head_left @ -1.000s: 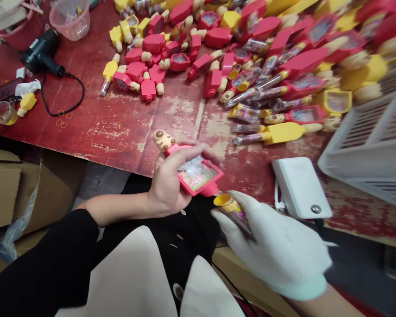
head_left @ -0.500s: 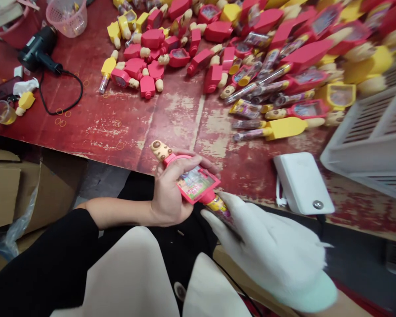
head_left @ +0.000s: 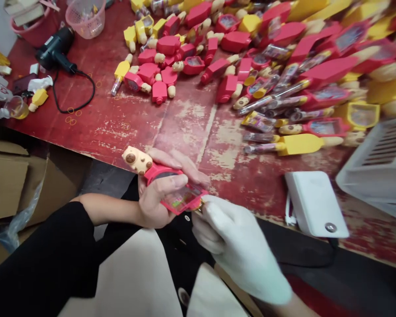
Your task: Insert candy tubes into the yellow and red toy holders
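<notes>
Red toy (head_left: 180,202): clear picture window, cream brown-spotted end (head_left: 137,160) far left; held tilted at the near edge of the red table (head_left: 132,127).
Your left hand (head_left: 154,202): fingers wrapped around the toy, thumb across its window.
Your gloved right hand (head_left: 231,233): fingers pinched on the tube (head_left: 199,207), mostly hidden, at the toy's near-right end.
Since the earlier frame: toy shifted left, window darker, tube more covered.

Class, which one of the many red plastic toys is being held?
The windowed red plastic toy gripped in the bare left hand, with the white-gloved right hand at its end; the other red toys lie on the worn red table.
</notes>
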A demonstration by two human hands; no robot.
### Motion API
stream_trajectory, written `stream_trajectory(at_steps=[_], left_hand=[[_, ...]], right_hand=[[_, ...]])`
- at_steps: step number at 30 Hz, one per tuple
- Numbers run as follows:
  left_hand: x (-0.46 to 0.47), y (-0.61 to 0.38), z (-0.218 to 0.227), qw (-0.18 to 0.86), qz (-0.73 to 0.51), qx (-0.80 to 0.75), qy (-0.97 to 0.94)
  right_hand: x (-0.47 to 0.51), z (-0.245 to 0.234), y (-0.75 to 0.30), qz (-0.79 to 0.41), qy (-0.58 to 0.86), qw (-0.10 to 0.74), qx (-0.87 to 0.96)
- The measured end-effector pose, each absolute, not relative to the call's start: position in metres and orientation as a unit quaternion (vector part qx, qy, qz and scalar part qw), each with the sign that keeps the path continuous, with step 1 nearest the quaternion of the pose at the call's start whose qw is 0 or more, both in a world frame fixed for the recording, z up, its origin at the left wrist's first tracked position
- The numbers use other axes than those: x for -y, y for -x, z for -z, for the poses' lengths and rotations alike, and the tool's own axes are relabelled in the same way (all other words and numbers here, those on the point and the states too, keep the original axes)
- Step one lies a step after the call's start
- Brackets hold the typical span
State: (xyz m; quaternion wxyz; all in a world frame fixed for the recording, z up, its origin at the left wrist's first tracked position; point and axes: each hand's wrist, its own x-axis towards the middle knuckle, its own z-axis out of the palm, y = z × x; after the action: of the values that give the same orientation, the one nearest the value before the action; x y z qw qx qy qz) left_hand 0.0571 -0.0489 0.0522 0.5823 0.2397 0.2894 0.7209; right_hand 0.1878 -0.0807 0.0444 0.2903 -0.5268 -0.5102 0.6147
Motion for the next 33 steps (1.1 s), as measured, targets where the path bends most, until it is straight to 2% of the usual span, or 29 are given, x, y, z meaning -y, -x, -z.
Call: stream_trajectory(at_steps=[1,4,5,7,10,12,14,17,18,22,25,27,30,31,33], left_hand=[[0.044,-0.055,-0.050,0.583,-0.712,-0.306,-0.245],[0.031,-0.052,-0.042,0.579,-0.696,-0.357,-0.229],[0.028,-0.052,-0.039,0.576,-0.698,-0.364,-0.219],[0.026,-0.054,-0.032,0.578,-0.699,-0.366,-0.209],[0.024,-0.054,-0.020,0.609,-0.679,-0.356,-0.203],[0.019,-0.052,-0.010,0.622,-0.667,-0.359,-0.198],[0.011,-0.049,-0.002,0.617,-0.666,-0.376,-0.188],[0.001,-0.048,0.005,0.598,-0.671,-0.402,-0.175],[-0.001,-0.049,0.006,0.596,-0.672,-0.403,-0.175],[-0.011,-0.053,0.018,0.604,-0.665,-0.397,-0.189],[-0.037,-0.051,0.038,0.623,-0.634,-0.389,-0.242],[-0.065,-0.043,0.054,0.607,-0.609,-0.403,-0.312],[-0.113,-0.011,0.072,0.478,-0.580,-0.484,-0.447],[-0.127,0.003,0.075,0.420,-0.557,-0.516,-0.497],[-0.153,0.034,0.077,0.308,-0.483,-0.568,-0.591]], right_hand=[[0.077,-0.037,-0.186,-0.585,0.535,0.304,0.529],[0.069,-0.015,-0.183,-0.371,0.574,0.325,0.654],[0.068,-0.012,-0.183,-0.334,0.581,0.320,0.669],[0.067,-0.010,-0.183,-0.395,0.588,0.292,0.642],[0.066,-0.013,-0.183,-0.603,0.553,0.234,0.525],[0.063,-0.011,-0.181,-0.692,0.513,0.214,0.461],[0.059,-0.005,-0.180,-0.681,0.526,0.248,0.446],[0.054,0.005,-0.178,-0.586,0.582,0.315,0.468],[0.053,0.007,-0.177,-0.605,0.576,0.319,0.448],[0.045,0.016,-0.175,-0.810,0.442,0.270,0.276],[0.016,0.027,-0.180,-0.835,0.406,0.270,0.255],[-0.020,0.033,-0.193,-0.785,0.431,0.332,0.296],[-0.091,0.037,-0.228,-0.615,0.489,0.455,0.419],[-0.114,0.038,-0.242,-0.539,0.514,0.471,0.472],[-0.152,0.042,-0.268,-0.397,0.576,0.449,0.556]])
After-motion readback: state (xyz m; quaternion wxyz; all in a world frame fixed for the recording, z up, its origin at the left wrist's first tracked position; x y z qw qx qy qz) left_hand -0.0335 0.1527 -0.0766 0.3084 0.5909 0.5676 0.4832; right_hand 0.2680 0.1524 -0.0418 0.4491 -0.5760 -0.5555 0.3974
